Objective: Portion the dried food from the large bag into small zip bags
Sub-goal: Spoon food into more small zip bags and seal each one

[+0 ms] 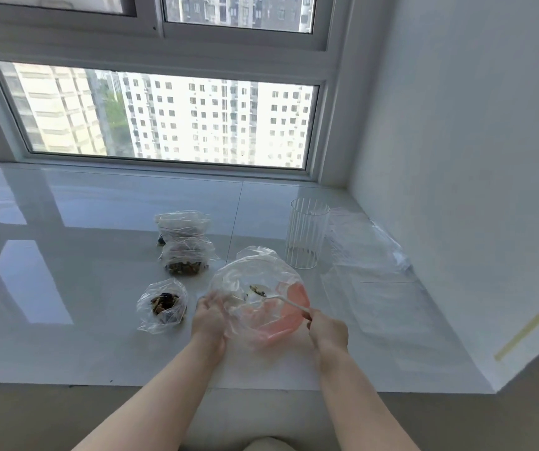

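A large clear plastic bag [255,275] with a pink tint on its right side stands open on the white sill. My left hand [211,317] holds its left edge. My right hand [326,328] pinches the handle of a white spoon [289,301] whose bowl, carrying a little dark dried food, is inside the bag. To the left lie three small clear zip bags with dried food in them: one near my left hand [162,304], one behind it [185,258], one farthest back [182,224].
A ribbed clear glass jar [307,232] stands right of the large bag. Flat empty clear bags [366,245] lie by the right wall. The window is behind, and the sill's front edge [131,384] runs near me.
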